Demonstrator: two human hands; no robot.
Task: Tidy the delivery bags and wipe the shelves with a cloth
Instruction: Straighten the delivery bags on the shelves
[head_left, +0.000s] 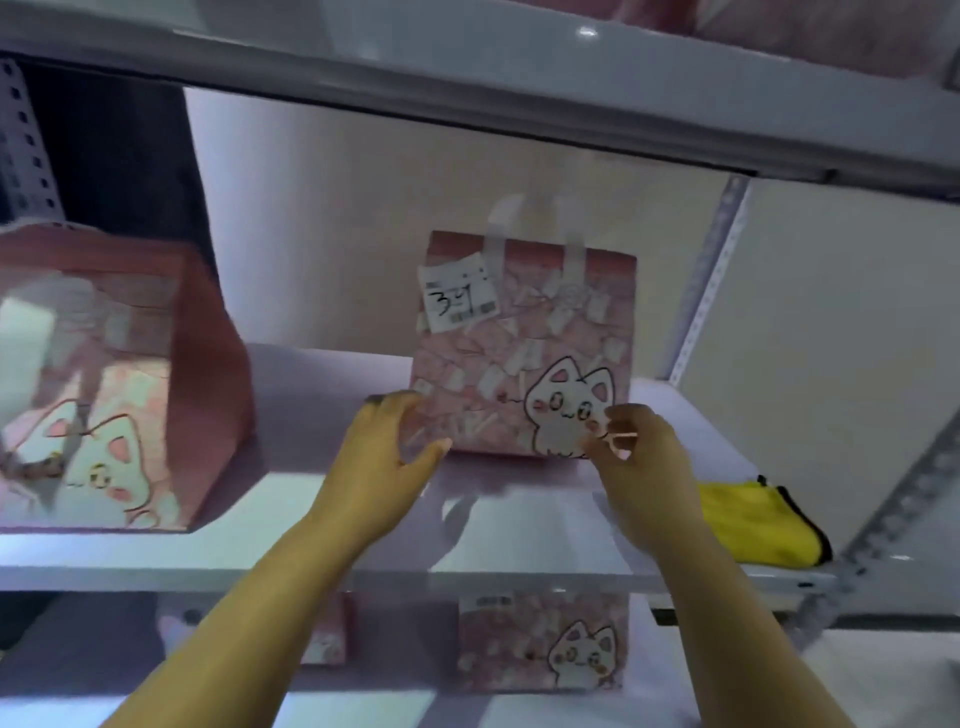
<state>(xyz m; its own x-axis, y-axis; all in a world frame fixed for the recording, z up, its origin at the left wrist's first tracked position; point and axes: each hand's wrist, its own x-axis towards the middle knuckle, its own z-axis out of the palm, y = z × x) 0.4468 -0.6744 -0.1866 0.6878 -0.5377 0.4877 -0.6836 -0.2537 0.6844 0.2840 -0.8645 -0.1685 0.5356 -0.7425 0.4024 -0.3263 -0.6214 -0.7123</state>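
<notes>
Pink paper with a cartoon cat shows nearest the camera — a delivery bag on the lower shelf, under the edge of the white middle shelf. Both bare forearms reach up over that edge. The left hand is spread, fingers curved toward the lower left corner of the upright bag, at or just short of touching it (the blur makes contact hard to judge). The right hand has its fingers bunched at the bag's lower right corner, over the cat drawing; whether it pinches the paper I cannot tell. To the right, near the shelf's front edge, lies a crumpled yellow cloth. At left stands another pink bag, turned at an angle. The upright bag sits toward the back — white handles up, a receipt on its upper left.
</notes>
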